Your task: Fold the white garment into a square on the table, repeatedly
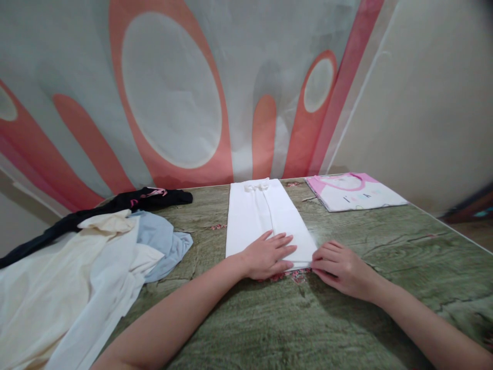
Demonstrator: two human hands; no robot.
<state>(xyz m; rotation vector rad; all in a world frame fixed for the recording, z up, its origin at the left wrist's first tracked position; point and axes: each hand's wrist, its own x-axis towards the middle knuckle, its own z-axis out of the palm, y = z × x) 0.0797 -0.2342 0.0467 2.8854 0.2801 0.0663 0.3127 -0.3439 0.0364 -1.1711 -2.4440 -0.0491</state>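
Green wood-grain desk [231, 324]: remotely, I watch the left hand [266, 255] rest, fingers spread, on a folded white garment [252, 218] mid-desk; the right hand [344, 270] pinches its five-o'clock corner between fingers.

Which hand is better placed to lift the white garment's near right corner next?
Probably the right hand: its fingers are at that corner, while the left hand lies spread on the white garment.

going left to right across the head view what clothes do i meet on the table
Cream garment → light blue garment → folded white garment → folded pink-and-white top.
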